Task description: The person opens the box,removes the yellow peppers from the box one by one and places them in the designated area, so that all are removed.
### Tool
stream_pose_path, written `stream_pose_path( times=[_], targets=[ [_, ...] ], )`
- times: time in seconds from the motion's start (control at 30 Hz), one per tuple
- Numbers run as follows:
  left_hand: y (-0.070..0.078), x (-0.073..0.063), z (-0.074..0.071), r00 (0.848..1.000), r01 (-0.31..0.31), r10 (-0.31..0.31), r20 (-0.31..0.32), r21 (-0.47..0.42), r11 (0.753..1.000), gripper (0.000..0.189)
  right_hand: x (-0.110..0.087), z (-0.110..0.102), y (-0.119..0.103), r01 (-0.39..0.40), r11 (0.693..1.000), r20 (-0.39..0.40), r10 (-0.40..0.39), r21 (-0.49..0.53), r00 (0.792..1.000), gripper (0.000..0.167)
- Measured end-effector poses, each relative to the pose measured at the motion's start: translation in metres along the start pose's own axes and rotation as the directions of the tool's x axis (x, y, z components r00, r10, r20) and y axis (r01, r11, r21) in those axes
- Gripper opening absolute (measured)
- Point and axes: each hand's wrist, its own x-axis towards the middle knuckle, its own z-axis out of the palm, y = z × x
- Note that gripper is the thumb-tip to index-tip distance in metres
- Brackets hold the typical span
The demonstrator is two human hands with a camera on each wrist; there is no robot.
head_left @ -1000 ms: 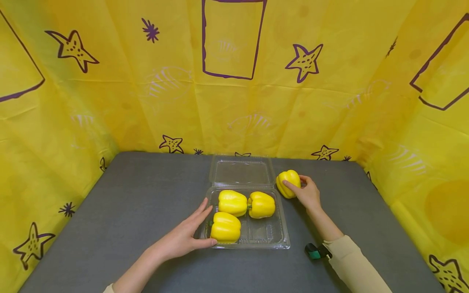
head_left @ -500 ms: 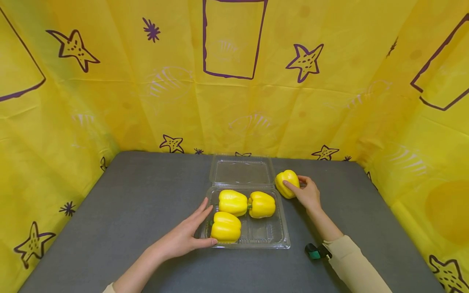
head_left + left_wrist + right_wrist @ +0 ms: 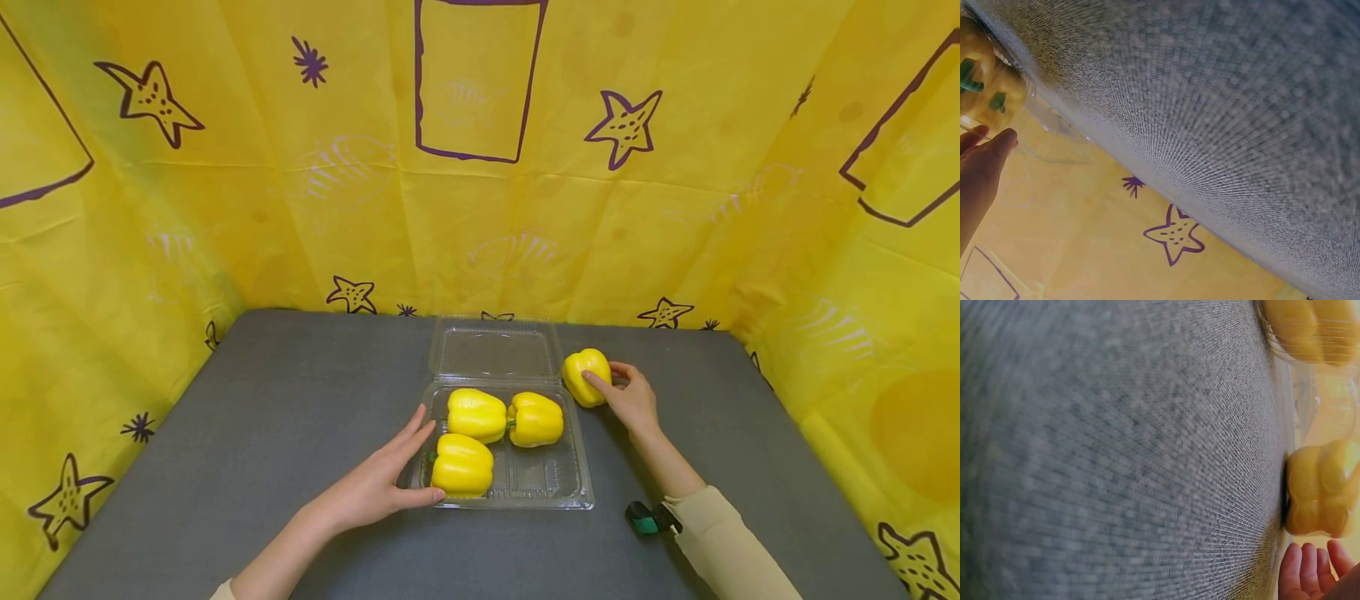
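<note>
- While three yellow bell peppers sit in the clear plastic tray (image 3: 536,479) at the lower centre of the frame, a fourth lies outside it, just right of the hinge.
- At the tray's upper left is one pepper (image 3: 476,415); the right-hand pepper (image 3: 536,420) points its green stem at it; the lower-left pepper (image 3: 462,467) sits in the near left corner.
- Bare ribbed plastic shows at the tray's lower right.
- The lid (image 3: 495,354) is folded back flat, above the tray in the frame.
- The left hand (image 3: 382,479) is spread wide at the tray's left side, its thumb at the lower-left corner.
- The right hand (image 3: 632,398) is slack beside the outside pepper (image 3: 577,367), thumb across its right side in the head view; in the right wrist view, at lower right, the visible fingertips stop just short of it.
- A black-and-green device (image 3: 647,518) sits by the cuff of the beige right sleeve (image 3: 723,533).
- Under everything is a dark grey worktop (image 3: 322,375); a yellow cloth backdrop (image 3: 480,217) with purple starfish drawings fills the upper frame.
</note>
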Motion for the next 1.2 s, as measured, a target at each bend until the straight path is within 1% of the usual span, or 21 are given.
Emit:
stream_pose_path(
  times=[0.4, 0.57, 0.83, 0.93, 1.07, 1.2],
  targets=[
    [0.001, -0.001, 0.000, 1.000, 0.000, 0.000, 0.002, -0.003, 1.000, 0.098, -0.007, -0.002, -0.003, 0.027, 1.000, -0.018, -0.026, 0.011, 0.999, 0.073],
    [0.001, -0.001, 0.000, 1.000, -0.003, 0.003, 0.000, -0.001, 1.000, 0.098, -0.013, -0.002, -0.005, 0.045, 0.999, -0.027, -0.044, 0.031, 0.999, 0.075],
    [0.000, -0.001, 0.000, 1.000, -0.007, 0.007, -0.003, -0.002, 1.000, 0.098, -0.020, -0.004, -0.007, 0.079, 0.995, -0.082, -0.074, 0.062, 0.994, 0.080],
    [-0.001, -0.001, 0.000, 1.000, -0.006, 0.006, -0.008, 0.006, 1.000, 0.099, -0.023, -0.006, -0.009, 0.083, 0.993, -0.090, -0.076, 0.080, 0.993, 0.083],
    [-0.002, -0.001, 0.000, 1.000, -0.003, 0.004, -0.014, 0.018, 1.000, 0.100, -0.027, -0.007, -0.012, 0.107, 0.988, -0.096, -0.096, 0.108, 0.991, 0.086],
    [-0.003, 0.000, 0.000, 1.000, -0.003, 0.003, -0.016, 0.014, 1.000, 0.101, -0.032, -0.008, -0.015, 0.134, 0.985, -0.103, -0.123, 0.108, 0.987, 0.088]
  ],
)
